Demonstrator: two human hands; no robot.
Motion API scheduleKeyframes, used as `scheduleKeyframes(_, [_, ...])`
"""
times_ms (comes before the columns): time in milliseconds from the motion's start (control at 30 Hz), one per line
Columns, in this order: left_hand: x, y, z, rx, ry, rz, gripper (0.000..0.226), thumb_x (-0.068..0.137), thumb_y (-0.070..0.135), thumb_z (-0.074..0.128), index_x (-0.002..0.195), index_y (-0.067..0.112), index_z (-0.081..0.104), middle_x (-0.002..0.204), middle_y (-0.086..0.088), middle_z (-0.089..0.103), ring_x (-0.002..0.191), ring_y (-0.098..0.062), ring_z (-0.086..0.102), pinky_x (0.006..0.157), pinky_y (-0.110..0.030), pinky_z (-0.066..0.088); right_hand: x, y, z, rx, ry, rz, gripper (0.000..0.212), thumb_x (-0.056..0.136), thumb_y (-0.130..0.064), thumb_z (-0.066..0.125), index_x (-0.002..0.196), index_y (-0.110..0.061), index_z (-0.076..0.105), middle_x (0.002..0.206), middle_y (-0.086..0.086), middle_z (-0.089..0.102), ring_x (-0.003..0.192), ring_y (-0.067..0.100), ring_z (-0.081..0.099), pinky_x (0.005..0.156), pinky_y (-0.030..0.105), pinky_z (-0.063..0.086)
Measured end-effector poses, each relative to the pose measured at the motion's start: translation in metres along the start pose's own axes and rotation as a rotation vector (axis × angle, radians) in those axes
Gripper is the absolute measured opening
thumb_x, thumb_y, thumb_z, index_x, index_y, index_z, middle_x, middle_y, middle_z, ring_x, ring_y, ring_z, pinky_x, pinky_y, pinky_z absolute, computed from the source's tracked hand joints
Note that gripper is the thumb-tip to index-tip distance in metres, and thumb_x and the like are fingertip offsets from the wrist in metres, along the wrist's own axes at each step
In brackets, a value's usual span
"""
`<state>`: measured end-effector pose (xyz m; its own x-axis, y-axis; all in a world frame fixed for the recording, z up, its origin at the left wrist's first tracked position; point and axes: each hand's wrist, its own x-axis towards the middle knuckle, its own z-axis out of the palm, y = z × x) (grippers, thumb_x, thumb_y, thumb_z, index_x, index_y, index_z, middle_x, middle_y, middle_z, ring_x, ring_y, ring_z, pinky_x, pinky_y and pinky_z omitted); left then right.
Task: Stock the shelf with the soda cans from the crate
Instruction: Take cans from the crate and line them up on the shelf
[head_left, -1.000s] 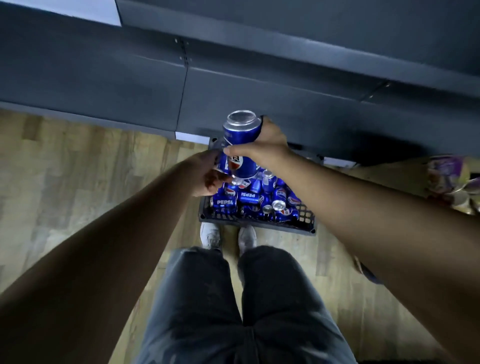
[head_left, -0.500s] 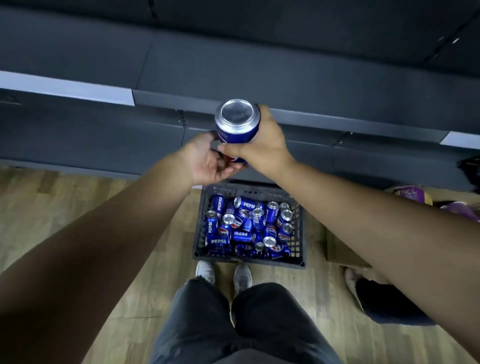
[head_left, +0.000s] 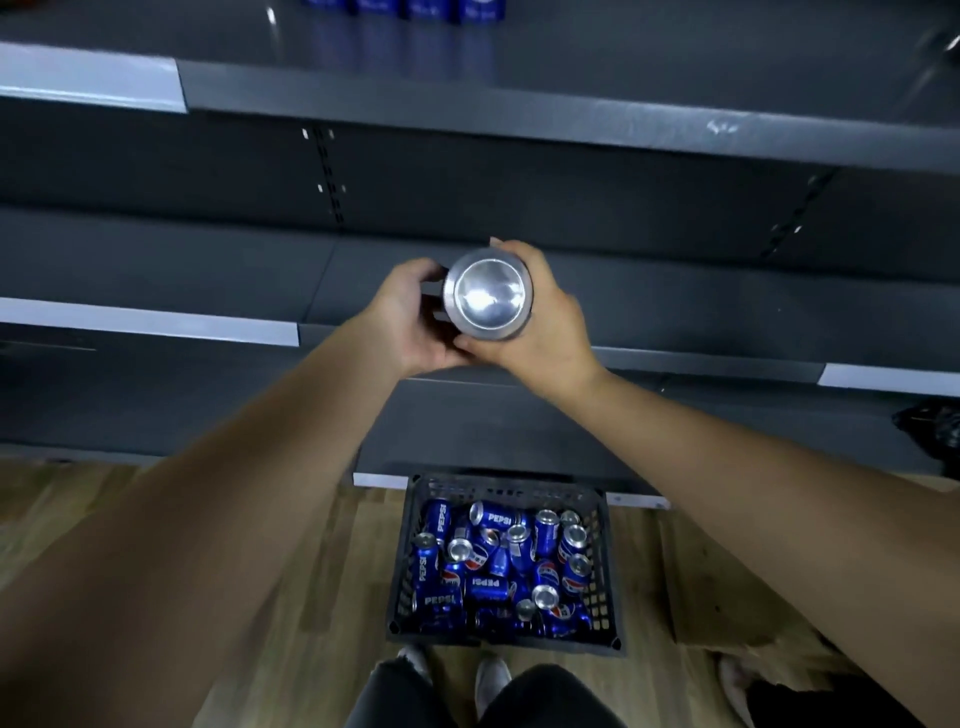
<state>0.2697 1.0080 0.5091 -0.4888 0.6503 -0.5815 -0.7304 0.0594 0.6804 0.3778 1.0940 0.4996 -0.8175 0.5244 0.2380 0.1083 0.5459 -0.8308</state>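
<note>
1. Nearest, at my feet, the crate (head_left: 509, 488) holds jumbled soda cans (head_left: 498, 566);
2. my right hand (head_left: 545, 338) wraps one can (head_left: 491, 293), its silver end facing me; my left hand (head_left: 410, 322) curls against its side, steadying;
3. farthest, the shelf (head_left: 571, 119), stocked cans (head_left: 405, 8) along its back edge, is likely the destination.

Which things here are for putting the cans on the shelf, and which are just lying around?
For the job: held can in the right hand, crate, loose cans inside it, shelf, shelved cans.
Just lying about: cardboard on the floor, dark crumpled thing at right.
</note>
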Motion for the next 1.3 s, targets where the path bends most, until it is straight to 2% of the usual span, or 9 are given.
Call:
scheduleKeyframes(100, [-0.009,0.011,0.006,-0.001,-0.032,0.039,0.031,0.090,0.030,0.044,0.101,0.009,0.064,0.099,-0.011,0.069,0.087,-0.028,0.066,0.076,-0.039,0.054,-0.001,-0.007,0.002,-0.013,0.053,-0.054,0.082,0.065,-0.025,0.086,0.134,-0.019,0.043,0.139,-0.008,0.048,0.131,0.016,0.044,0.108,0.049,0.032])
scheduleKeyframes(167, [-0.013,0.018,0.010,-0.032,-0.050,0.061,0.030,0.090,0.028,0.044,0.101,0.008,0.063,0.093,-0.011,0.069,0.076,-0.027,0.068,0.069,-0.035,0.056,0.002,-0.010,0.001,-0.037,0.075,-0.068,0.078,0.068,-0.023,0.084,0.134,-0.020,0.043,0.145,-0.005,0.042,0.138,0.020,0.035,0.110,0.055,0.025])
scheduleKeyframes(267, [-0.014,0.029,0.015,-0.093,-0.057,0.111,0.039,0.087,0.025,0.049,0.122,0.008,0.056,0.098,-0.012,0.065,0.066,-0.027,0.069,0.058,-0.038,0.057,0.004,-0.011,-0.006,-0.026,0.072,-0.069,0.072,0.072,-0.012,0.077,0.134,-0.026,0.043,0.146,-0.005,0.042,0.138,0.018,0.034,0.110,0.054,0.025])
scheduleKeyframes(400, [-0.014,0.039,0.018,-0.027,-0.073,0.210,0.032,0.088,0.026,0.052,0.114,0.008,0.054,0.086,-0.010,0.065,0.066,-0.023,0.068,0.059,-0.031,0.056,0.011,-0.014,-0.016,-0.054,0.040,-0.131,0.074,0.073,-0.008,0.074,0.138,-0.023,0.041,0.145,-0.001,0.044,0.134,0.018,0.040,0.107,0.050,0.033])
scheduleKeyframes(600, [-0.017,0.051,0.017,-0.023,-0.063,0.378,0.043,0.087,0.022,0.056,0.127,0.009,0.049,0.121,-0.016,0.061,0.102,-0.030,0.064,0.065,-0.038,0.058,0.017,-0.022,-0.032,-0.219,-0.036,-0.232,0.080,0.075,0.013,0.056,0.144,-0.021,0.034,0.149,-0.001,0.037,0.140,0.018,0.030,0.117,0.048,0.018])
scheduleKeyframes(700, [-0.017,0.059,0.012,-0.008,-0.046,0.520,0.014,0.090,0.012,0.054,0.102,0.019,0.054,0.100,-0.006,0.065,0.084,-0.021,0.067,0.065,-0.038,0.058,0.020,-0.024,-0.039,-0.312,-0.101,-0.227,0.088,0.070,0.017,0.044,0.145,-0.026,0.031,0.148,-0.003,0.039,0.143,0.016,0.023,0.118,0.038,0.009])
scheduleKeyframes(900, [-0.025,0.070,0.002,0.083,-0.123,0.613,0.021,0.092,0.005,0.048,0.095,0.025,0.054,0.089,0.001,0.064,0.075,-0.014,0.065,0.068,-0.036,0.056,0.022,-0.045,-0.034,0.336,-0.210,-0.132,0.059,0.065,-0.004,0.055,0.119,-0.027,0.046,0.120,-0.006,0.056,0.104,-0.001,0.055,0.088,0.015,0.043])
scheduleKeyframes(1067, [-0.030,0.073,0.002,0.178,-0.233,0.651,0.024,0.093,0.002,0.044,0.098,0.023,0.055,0.077,0.006,0.071,0.070,-0.009,0.067,0.069,-0.033,0.056,0.030,-0.057,-0.027,0.589,-0.320,0.298,0.063,0.063,-0.038,0.065,0.119,-0.027,0.038,0.112,-0.003,0.060,0.094,0.013,0.060,0.095,0.037,0.045])
scheduleKeyframes(1300, [-0.034,0.073,0.012,0.187,-0.370,0.648,0.043,0.071,0.008,0.058,0.112,0.019,0.056,0.099,-0.001,0.065,0.080,-0.013,0.067,0.071,-0.030,0.057,0.035,-0.055,-0.030,0.860,-0.433,0.437,0.051,0.062,-0.015,0.065,0.112,-0.010,0.058,0.100,0.008,0.067,0.091,0.021,0.064,0.098,0.039,0.047])
